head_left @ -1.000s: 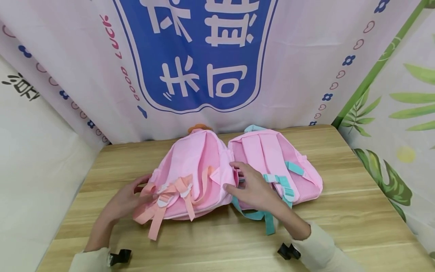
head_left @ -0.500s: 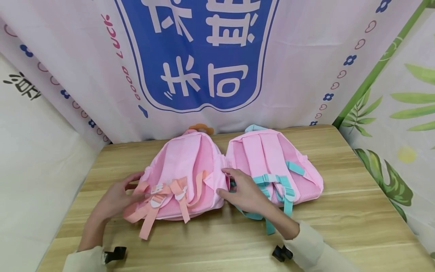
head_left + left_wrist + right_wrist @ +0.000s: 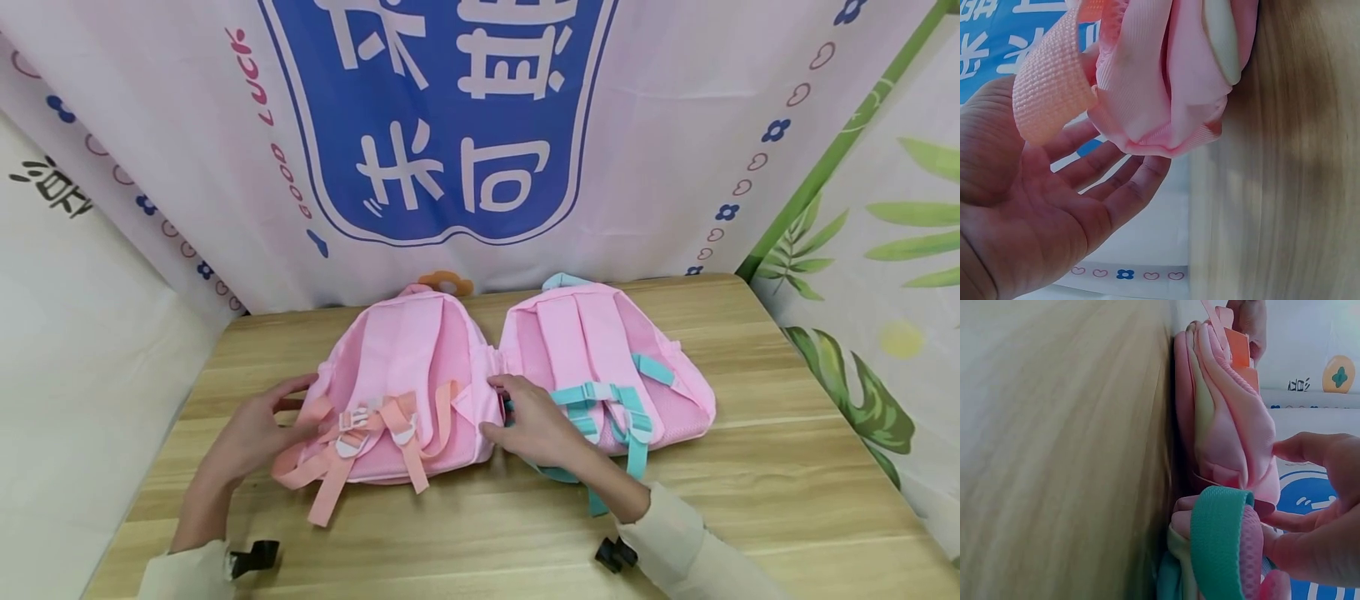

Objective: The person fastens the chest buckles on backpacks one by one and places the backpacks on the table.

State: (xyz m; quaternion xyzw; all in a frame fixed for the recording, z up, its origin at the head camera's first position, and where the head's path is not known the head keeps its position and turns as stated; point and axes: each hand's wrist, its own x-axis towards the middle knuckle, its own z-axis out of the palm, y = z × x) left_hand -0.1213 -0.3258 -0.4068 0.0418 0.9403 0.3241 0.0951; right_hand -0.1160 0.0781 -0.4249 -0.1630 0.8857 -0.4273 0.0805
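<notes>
Two pink backpacks lie side by side with their shoulder straps facing up. The left backpack (image 3: 401, 342) has peach webbing (image 3: 330, 492) and white buckles; the right backpack (image 3: 592, 333) has teal webbing (image 3: 637, 458). My left hand (image 3: 255, 433) is at the left backpack's left side. In the left wrist view its extended fingers (image 3: 1138, 184) touch the pink side fabric, beside a loop of peach strap (image 3: 1050, 87). Between the two bags, my right hand (image 3: 536, 425) touches the left backpack's right side with spread fingertips (image 3: 1288, 449). The teal strap (image 3: 1219, 540) is close below that hand.
Both bags lie on a wood-grain table (image 3: 480, 542). A printed cloth (image 3: 660, 167) hangs along its back edge, and white cloth (image 3: 67, 358) stands at the left. An orange flower-shaped piece (image 3: 446, 283) shows behind the left backpack's top.
The left backpack has shifted left and straightened, with both hands moving left alongside it. It has barely moved over the last half second. The right backpack has stayed nearly in place.
</notes>
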